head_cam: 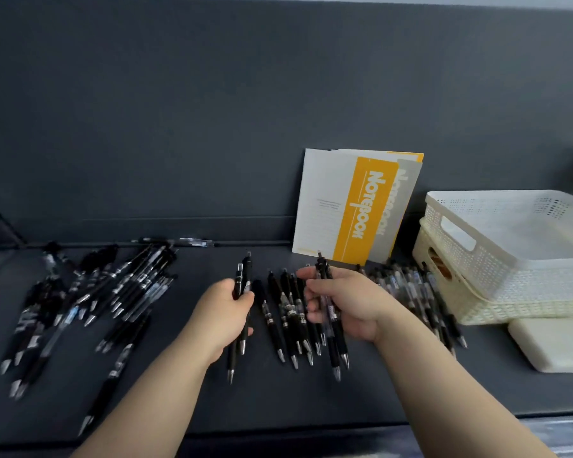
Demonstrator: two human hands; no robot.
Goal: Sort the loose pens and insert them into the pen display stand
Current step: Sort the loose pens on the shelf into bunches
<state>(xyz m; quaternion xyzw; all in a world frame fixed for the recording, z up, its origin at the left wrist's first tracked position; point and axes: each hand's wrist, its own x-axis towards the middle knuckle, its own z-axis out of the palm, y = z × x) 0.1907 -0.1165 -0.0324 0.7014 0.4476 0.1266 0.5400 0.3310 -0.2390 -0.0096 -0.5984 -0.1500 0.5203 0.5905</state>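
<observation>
Many black click pens lie on a dark grey surface. My left hand grips two black pens above the surface, tips pointing toward me. My right hand holds a few black pens, also tips toward me. Between and under my hands lies a row of black pens. A large loose pile of pens spreads on the left. Another blurred group of pens lies behind my right wrist. No pen display stand is in view.
Yellow-and-white notebooks lean against the dark back wall. Two stacked white and cream lattice baskets stand at the right, with a cream flat lid or block in front of them. The surface's front edge runs along the bottom.
</observation>
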